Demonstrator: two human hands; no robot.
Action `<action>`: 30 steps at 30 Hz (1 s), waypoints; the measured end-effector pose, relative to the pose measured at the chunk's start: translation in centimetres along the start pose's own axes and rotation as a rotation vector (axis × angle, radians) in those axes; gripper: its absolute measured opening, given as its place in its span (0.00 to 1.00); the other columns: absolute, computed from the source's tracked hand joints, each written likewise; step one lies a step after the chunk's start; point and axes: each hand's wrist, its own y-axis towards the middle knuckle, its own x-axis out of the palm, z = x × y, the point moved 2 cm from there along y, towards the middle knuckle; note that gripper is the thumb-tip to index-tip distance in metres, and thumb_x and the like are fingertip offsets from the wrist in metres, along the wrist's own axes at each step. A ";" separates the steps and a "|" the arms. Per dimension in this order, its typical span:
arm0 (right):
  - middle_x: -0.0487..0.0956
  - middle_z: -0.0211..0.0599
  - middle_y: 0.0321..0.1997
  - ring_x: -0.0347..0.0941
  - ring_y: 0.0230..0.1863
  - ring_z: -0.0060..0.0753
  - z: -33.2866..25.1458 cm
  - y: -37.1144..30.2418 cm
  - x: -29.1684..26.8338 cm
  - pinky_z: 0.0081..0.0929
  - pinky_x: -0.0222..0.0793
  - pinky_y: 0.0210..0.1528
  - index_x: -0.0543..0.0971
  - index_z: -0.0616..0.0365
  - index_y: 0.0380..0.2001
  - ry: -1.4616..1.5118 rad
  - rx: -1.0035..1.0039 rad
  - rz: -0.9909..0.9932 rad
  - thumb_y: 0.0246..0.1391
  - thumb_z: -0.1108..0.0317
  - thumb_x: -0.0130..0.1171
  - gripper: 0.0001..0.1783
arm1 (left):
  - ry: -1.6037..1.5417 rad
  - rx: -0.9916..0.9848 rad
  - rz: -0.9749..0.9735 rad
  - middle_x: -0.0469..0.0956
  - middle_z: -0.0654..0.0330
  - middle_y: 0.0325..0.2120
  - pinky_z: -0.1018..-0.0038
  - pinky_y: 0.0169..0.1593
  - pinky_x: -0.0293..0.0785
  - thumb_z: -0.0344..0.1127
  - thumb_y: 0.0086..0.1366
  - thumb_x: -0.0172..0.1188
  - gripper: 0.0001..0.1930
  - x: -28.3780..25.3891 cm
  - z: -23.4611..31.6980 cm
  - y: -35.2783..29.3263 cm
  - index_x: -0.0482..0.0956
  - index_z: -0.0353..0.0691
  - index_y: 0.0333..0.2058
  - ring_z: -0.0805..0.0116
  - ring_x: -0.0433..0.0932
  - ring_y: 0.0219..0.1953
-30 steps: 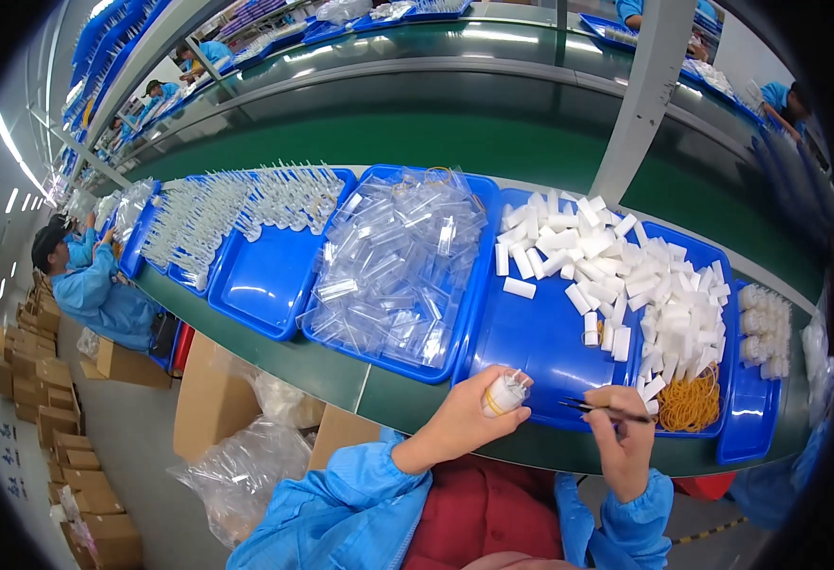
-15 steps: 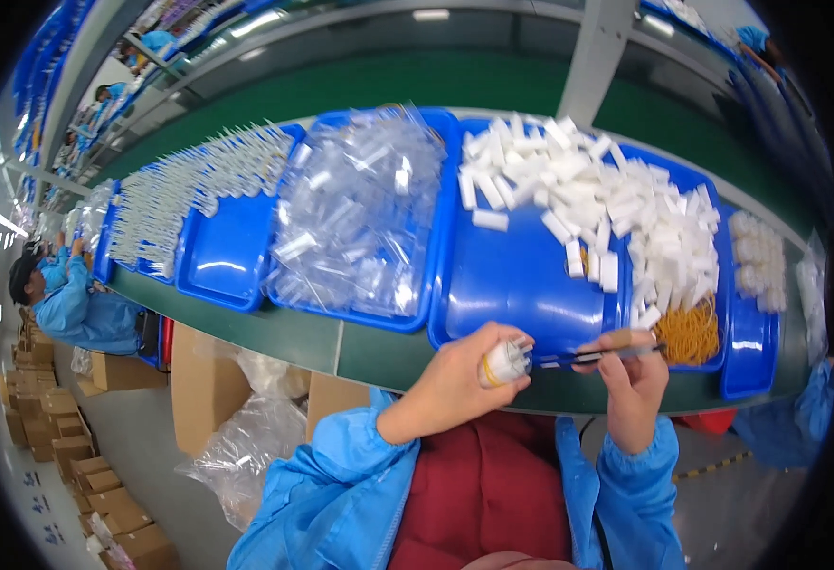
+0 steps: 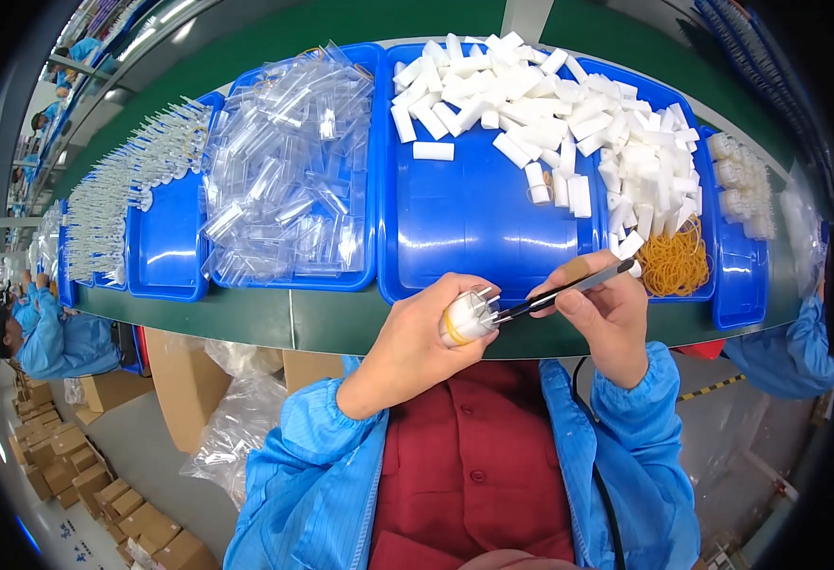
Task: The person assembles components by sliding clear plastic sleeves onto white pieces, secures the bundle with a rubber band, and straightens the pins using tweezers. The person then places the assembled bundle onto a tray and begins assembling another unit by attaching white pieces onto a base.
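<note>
My left hand [image 3: 407, 344] is closed around a white cylindrical bundle [image 3: 462, 323] with a yellow rubber band about it. Several thin pale prongs stick out of the bundle's end, facing right. Between the fingers of my right hand [image 3: 615, 309] is a pair of black and grey tweezers [image 3: 555, 296], its tips at those prongs. Whether the tips grip a prong, I cannot tell. Both hands are above the near table edge, in front of a blue tray [image 3: 483, 214] with white tube-like pieces [image 3: 531, 100] piled at its back and right.
Yellow rubber bands [image 3: 673, 258] lie in a heap at the right. Clear plastic sleeves [image 3: 289, 171] fill a tray at the left, beside rows of thin white pointed parts [image 3: 132, 180]. White bundles [image 3: 742, 185] stand far right. A co-worker [image 3: 61, 332] sits far left; cardboard boxes [image 3: 75, 451] line the floor.
The tweezers, apart from the bundle before, now reach its prongs. The bundle has turned to face them more. The whole view has shifted, so the trays appear higher and further left.
</note>
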 end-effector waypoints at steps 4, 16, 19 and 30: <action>0.81 0.42 0.41 0.82 0.43 0.34 0.3 0.3 0.2 0.28 0.80 0.48 0.78 0.68 0.44 -0.024 0.066 -0.042 0.61 0.74 0.61 0.10 | -0.013 -0.008 -0.020 0.81 0.52 0.39 0.68 0.44 0.78 0.28 0.58 0.68 0.20 -0.1 -0.3 0.3 0.75 0.37 0.49 0.56 0.83 0.40; 0.82 0.43 0.36 0.80 0.33 0.31 0.3 -2.8 -0.5 0.25 0.77 0.37 0.78 0.67 0.43 -0.094 -0.026 0.234 0.59 0.76 0.60 0.10 | -0.066 -0.082 0.011 0.81 0.57 0.39 0.73 0.47 0.76 0.31 0.59 0.70 0.20 -0.2 -0.5 -0.9 0.76 0.38 0.49 0.67 0.80 0.41; 0.82 0.45 0.35 0.81 0.31 0.33 3.0 -5.5 -1.3 0.26 0.79 0.37 0.76 0.71 0.47 -0.057 0.268 0.227 0.63 0.73 0.57 0.13 | -0.033 -0.117 0.066 0.81 0.59 0.41 0.75 0.48 0.76 0.31 0.59 0.70 0.20 -0.8 -0.4 -1.0 0.76 0.38 0.49 0.73 0.79 0.43; 0.79 0.57 0.53 0.81 0.49 0.41 3.1 -5.4 0.7 0.30 0.79 0.52 0.73 0.72 0.54 0.449 0.607 0.376 0.69 0.67 0.49 0.19 | -0.097 -0.072 0.079 0.79 0.61 0.43 0.76 0.49 0.74 0.30 0.59 0.71 0.24 -1.3 -0.6 -0.1 0.74 0.39 0.54 0.74 0.77 0.44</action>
